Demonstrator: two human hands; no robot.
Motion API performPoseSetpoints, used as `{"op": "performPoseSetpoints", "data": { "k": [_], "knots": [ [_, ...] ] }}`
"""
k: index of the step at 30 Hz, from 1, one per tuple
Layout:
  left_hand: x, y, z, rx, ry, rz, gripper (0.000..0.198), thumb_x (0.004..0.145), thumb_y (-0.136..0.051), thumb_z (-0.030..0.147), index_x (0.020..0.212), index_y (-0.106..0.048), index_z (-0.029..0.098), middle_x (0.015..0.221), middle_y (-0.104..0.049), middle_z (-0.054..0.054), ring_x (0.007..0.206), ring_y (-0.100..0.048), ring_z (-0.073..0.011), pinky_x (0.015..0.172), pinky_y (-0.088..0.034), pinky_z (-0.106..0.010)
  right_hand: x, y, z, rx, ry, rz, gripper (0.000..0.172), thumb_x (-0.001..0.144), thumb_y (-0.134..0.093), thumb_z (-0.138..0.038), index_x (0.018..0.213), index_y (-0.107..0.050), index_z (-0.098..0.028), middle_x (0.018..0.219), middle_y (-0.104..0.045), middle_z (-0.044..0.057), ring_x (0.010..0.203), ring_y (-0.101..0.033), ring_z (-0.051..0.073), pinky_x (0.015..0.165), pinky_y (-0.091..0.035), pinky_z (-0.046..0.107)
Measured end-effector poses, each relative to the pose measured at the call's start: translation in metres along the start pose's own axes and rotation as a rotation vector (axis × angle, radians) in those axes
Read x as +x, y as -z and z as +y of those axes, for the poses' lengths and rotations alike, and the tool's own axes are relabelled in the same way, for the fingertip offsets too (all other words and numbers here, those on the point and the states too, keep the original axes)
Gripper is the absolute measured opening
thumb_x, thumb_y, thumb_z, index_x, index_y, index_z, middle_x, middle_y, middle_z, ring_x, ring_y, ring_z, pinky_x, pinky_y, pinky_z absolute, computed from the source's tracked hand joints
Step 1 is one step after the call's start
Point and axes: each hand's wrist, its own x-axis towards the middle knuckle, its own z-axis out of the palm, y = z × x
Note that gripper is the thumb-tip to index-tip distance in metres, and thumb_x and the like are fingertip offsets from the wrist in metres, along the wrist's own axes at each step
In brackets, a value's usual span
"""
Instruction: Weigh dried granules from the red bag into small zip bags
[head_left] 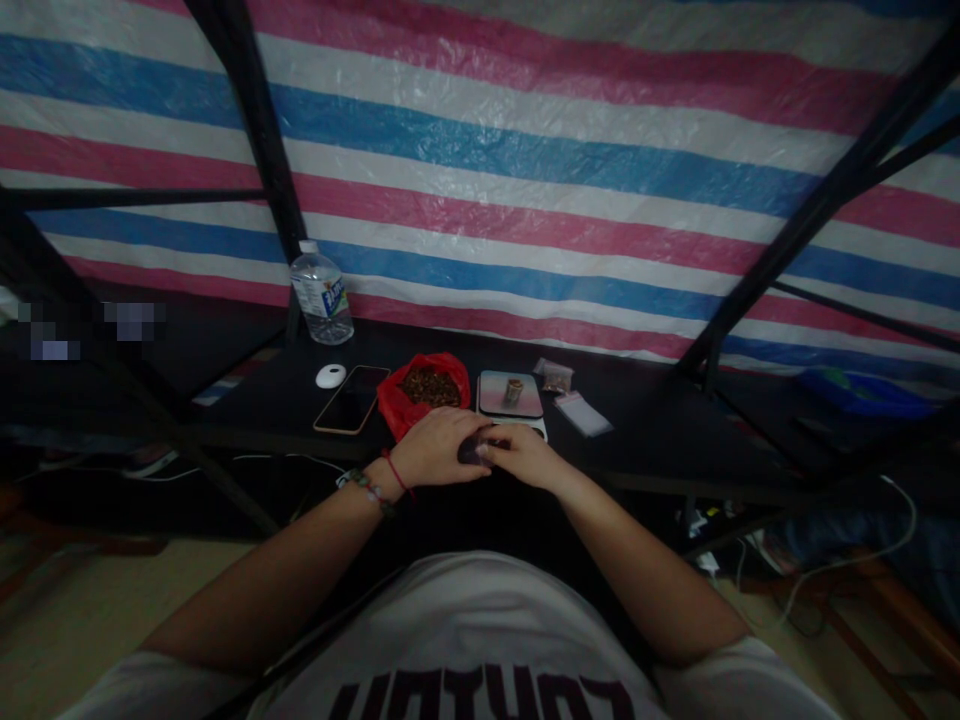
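My left hand (439,448) and my right hand (521,452) meet at the near edge of a dark table (645,440). Both have their fingers curled round a small dark object (474,450) held between them; I cannot make out what it is. Just beyond my hands lies a red plastic bag (405,405), opened, with brown bits inside. To its right is a small digital scale (511,395) with a little cup on its plate. My left wrist wears bead and red string bracelets.
A phone (351,399) lies face up left of the bag, with a small white round thing (331,376) beside it. A water bottle (322,295) stands at the back. Small clear packets (556,377) and a white packet (584,413) lie right of the scale. A striped tarp hangs behind black frame bars.
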Motion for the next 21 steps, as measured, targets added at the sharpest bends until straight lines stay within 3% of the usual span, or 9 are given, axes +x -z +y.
{"op": "performPoseSetpoints", "data": {
  "k": [8,15,18,21],
  "knots": [
    [0.000,0.001,0.000,-0.048,-0.011,-0.039,0.063,0.066,-0.073,0.046,0.120,-0.056,0.018,0.112,-0.065,-0.011,0.103,-0.060,-0.0274,0.090,-0.044,-0.038,0.000,0.001,0.003,0.092,-0.023,0.002,0.018,0.070,-0.070,-0.016,0.088,-0.072,-0.016,0.081,-0.071,0.002,0.072,-0.063,0.015,0.068,-0.046,0.024],
    [0.000,0.001,-0.003,-0.068,0.041,-0.026,0.056,0.068,-0.071,0.047,0.115,-0.059,0.019,0.107,-0.066,-0.009,0.098,-0.062,-0.0257,0.086,-0.045,-0.035,0.000,-0.001,0.003,0.088,-0.017,0.000,0.021,0.077,-0.063,-0.020,0.095,-0.071,-0.019,0.091,-0.072,0.003,0.082,-0.065,0.016,0.077,-0.048,0.027],
    [0.000,0.001,-0.005,-0.062,0.062,-0.010,0.051,0.069,-0.070,0.046,0.112,-0.060,0.019,0.105,-0.066,-0.009,0.095,-0.062,-0.0249,0.084,-0.046,-0.034,0.006,0.007,0.013,0.067,-0.034,0.117,0.019,0.080,-0.057,-0.021,0.093,-0.070,-0.018,0.091,-0.071,0.004,0.081,-0.064,0.016,0.078,-0.048,0.029],
    [0.000,0.001,-0.007,-0.036,0.084,0.033,0.049,0.070,-0.069,0.046,0.110,-0.061,0.019,0.105,-0.066,-0.009,0.095,-0.062,-0.0250,0.084,-0.046,-0.035,0.016,0.024,0.033,-0.074,-0.052,0.375,0.022,0.079,-0.056,-0.023,0.098,-0.067,-0.017,0.099,-0.068,0.007,0.089,-0.063,0.018,0.083,-0.048,0.033]
  ]
}}
